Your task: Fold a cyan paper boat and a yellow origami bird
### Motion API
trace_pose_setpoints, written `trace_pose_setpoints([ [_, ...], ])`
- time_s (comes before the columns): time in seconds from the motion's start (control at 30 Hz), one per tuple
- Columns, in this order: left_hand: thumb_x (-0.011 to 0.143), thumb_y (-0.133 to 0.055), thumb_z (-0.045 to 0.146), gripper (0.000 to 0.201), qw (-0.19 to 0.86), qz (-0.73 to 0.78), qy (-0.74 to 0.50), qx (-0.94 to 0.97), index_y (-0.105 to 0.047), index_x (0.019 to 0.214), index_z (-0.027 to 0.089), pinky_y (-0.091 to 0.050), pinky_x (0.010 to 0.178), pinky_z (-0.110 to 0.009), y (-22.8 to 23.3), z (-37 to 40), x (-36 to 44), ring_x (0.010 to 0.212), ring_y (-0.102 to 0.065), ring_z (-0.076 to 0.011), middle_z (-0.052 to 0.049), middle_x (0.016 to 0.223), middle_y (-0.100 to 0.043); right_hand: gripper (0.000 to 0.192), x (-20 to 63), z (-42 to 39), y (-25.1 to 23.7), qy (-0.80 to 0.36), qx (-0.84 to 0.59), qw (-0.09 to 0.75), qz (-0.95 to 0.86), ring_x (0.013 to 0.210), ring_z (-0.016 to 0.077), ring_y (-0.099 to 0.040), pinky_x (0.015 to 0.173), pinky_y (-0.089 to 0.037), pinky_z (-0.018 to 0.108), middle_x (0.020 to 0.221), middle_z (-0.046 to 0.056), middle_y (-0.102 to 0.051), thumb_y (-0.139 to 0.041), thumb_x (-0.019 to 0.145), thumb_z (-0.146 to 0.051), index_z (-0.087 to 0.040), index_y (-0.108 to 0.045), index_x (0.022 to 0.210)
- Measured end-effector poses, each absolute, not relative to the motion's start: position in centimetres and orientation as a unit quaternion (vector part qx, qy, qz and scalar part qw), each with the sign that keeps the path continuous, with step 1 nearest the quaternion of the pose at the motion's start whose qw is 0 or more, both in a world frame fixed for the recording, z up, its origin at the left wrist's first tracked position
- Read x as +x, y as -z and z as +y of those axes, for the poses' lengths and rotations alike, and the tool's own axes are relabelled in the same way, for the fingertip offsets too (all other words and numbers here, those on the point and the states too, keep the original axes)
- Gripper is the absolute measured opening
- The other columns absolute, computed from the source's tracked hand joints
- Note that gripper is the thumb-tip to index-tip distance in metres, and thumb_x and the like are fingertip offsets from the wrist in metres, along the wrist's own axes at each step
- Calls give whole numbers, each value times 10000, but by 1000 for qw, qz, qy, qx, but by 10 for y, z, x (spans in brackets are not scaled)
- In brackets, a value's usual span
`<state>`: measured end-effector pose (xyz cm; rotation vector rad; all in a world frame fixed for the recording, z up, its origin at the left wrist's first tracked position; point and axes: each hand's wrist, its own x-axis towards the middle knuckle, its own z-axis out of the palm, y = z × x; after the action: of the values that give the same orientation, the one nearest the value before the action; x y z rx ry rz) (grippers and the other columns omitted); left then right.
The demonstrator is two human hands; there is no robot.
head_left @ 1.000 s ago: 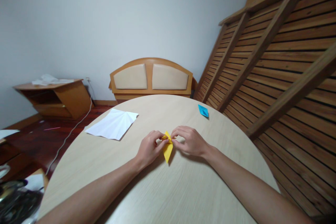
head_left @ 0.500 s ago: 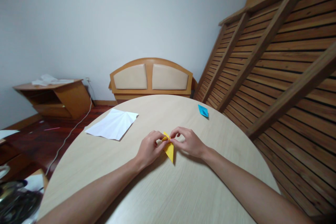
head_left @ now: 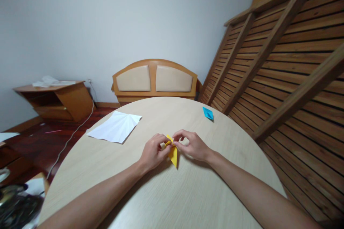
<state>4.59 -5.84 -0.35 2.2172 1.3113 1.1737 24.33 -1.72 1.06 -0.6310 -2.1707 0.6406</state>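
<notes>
A small folded yellow paper (head_left: 173, 153) sits between both hands over the middle of the round wooden table (head_left: 166, 200). My left hand (head_left: 153, 151) pinches its upper left part with thumb and fingers. My right hand (head_left: 191, 144) pinches the upper right part, fingertips almost meeting those of the left. The paper's pointed lower tip hangs toward me, just above the tabletop. Its top folds are hidden by my fingers.
A creased white sheet (head_left: 116, 126) lies on the table's far left. A small blue folded paper (head_left: 208, 113) rests near the far right edge. Behind the table stands a padded wooden headboard (head_left: 155, 78); slatted wooden panels (head_left: 282, 64) lean on the right; a low cabinet (head_left: 57, 100) is at left.
The yellow paper has shifted slightly and its lower tip has swung a little to the right. Both hands have closed in tighter on its top.
</notes>
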Motion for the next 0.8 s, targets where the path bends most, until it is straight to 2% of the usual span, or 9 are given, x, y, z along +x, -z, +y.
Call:
trace_pose_setpoints([
  [0.6, 895, -548, 257, 153, 172, 475, -423, 752, -653, 814, 181, -432, 625, -245, 10, -52, 41, 707, -560, -149, -29, 783, -658, 351, 256, -5, -5, -286, -278, 337, -853, 794, 148, -648, 773, -509, 302, 860, 9, -690, -602, 803, -117, -194, -608, 1146],
  [0.7, 895, -551, 256, 150, 170, 472, -422, 755, -653, 814, 182, -432, 624, -245, 9, -53, 41, 709, -560, -149, -29, 781, -657, 330, 254, -7, -5, -267, -281, 337, -858, 824, 157, -646, 768, -505, 300, 908, 28, -699, -639, 813, -164, -193, -624, 1142],
  [0.8, 884, -562, 251, 133, 175, 463, -420, 760, -655, 815, 185, -433, 623, -244, 8, -53, 42, 716, -564, -151, -28, 783, -661, 227, 249, -12, -7, -252, -280, 328, -866, 844, 166, -644, 764, -500, 299, 959, 44, -715, -666, 840, -233, -197, -672, 1064],
])
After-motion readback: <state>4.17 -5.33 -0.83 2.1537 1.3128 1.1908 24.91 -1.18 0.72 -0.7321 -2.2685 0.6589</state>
